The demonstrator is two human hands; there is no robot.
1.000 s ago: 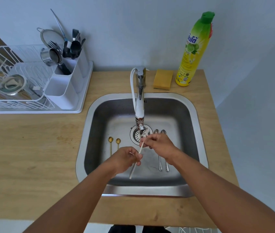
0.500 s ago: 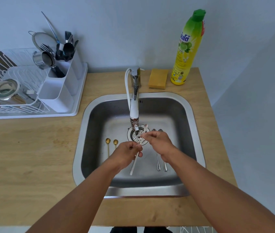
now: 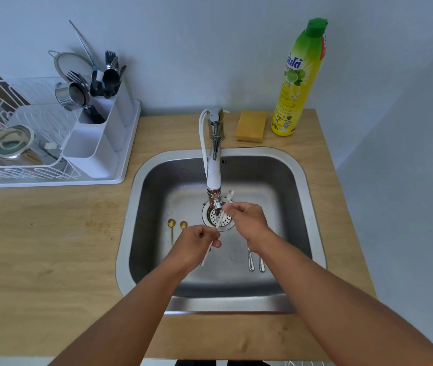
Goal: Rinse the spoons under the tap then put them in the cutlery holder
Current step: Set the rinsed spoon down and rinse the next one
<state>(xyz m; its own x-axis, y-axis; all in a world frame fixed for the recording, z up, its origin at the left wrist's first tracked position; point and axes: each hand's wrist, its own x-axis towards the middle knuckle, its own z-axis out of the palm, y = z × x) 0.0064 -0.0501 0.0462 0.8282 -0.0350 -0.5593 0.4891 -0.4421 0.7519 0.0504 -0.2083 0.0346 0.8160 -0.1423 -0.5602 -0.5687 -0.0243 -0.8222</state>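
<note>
Holding the white spoon (image 3: pixel 216 225) by both ends, the hands keep it slanted under the tap (image 3: pixel 214 178), bowl up beside the spout. The left hand (image 3: pixel 197 243) pinches the handle; the right hand (image 3: pixel 247 217) pinches near the bowl. The cutlery holder (image 3: pixel 99 143) stands far left of the tap, on the left hand's side.

Sponge (image 3: pixel 251 126) behind sink (image 3: pixel 313 233) (holder (image 3: pixel 96 149) left).
</note>
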